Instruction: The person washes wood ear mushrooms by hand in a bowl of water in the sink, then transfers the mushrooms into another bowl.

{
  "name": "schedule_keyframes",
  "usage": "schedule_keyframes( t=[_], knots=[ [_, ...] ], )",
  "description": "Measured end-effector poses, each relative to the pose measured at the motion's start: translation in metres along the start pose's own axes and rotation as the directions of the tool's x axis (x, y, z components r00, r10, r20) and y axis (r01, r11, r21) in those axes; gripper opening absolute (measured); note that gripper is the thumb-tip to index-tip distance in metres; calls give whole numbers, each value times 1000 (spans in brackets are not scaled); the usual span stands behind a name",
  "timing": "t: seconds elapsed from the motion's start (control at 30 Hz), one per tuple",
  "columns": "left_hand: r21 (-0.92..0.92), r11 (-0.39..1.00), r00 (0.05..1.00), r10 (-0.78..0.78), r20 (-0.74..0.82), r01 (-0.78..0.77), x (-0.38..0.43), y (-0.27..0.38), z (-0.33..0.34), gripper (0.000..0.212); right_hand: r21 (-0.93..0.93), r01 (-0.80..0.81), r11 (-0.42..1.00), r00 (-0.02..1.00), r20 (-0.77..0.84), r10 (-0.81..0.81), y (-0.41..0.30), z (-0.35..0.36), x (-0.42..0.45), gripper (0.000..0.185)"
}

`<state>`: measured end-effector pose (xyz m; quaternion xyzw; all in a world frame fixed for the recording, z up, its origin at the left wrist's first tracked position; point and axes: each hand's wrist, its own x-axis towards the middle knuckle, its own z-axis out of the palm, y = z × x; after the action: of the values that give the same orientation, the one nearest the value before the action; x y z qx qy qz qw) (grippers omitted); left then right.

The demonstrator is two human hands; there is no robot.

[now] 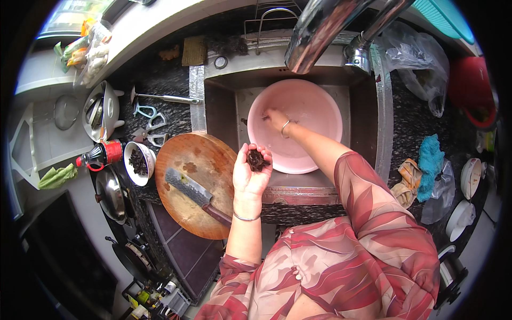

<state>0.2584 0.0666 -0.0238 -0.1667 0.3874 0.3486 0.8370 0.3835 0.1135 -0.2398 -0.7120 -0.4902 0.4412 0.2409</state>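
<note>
My left hand (pixel 249 176) is cupped palm up, holding a clump of dark brown, wet-looking pieces (pixel 257 160) that resemble wood ear mushroom. It is beside the near left rim of a pink plastic basin (pixel 339 120). Inside that basin, which seems to hold water, my right hand (pixel 277 120) reaches down toward the left wall. Something small and dark shows at its fingertips, too blurred to tell whether it is gripped. More dark pieces (pixel 138 162) fill a white bowl (pixel 151 166) left of a round wooden cutting board (pixel 176 148).
A cleaver (pixel 190 186) lies on the board, its handle toward my left forearm. The steel sink (pixel 220 108) surrounds the basin, below a chrome faucet (pixel 308 44). Kitchen scissors (pixel 154 130) and a cola bottle (pixel 104 154) are at left; cloths (pixel 430 168) lie at right.
</note>
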Motion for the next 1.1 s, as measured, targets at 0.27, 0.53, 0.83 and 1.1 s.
schedule_keyframes(
  t=[0.27,0.53,0.83,1.1],
  knots=[
    [-14,996,995,85,-52,-86,2,-1,-7,24,657,-432,618,892,410,187,-36,-55,-79,20],
    [116,993,980,-20,196,-3,13,-28,4,24,98,657,748,745,-239,-623,-149,-133,-186,10],
    [130,991,819,-92,566,21,12,-53,-2,26,-349,682,643,555,-326,-766,-149,-132,-220,26],
    [63,995,945,56,322,-80,-5,-80,21,27,-614,502,609,566,-299,-768,-130,-136,-224,25]
  ],
)
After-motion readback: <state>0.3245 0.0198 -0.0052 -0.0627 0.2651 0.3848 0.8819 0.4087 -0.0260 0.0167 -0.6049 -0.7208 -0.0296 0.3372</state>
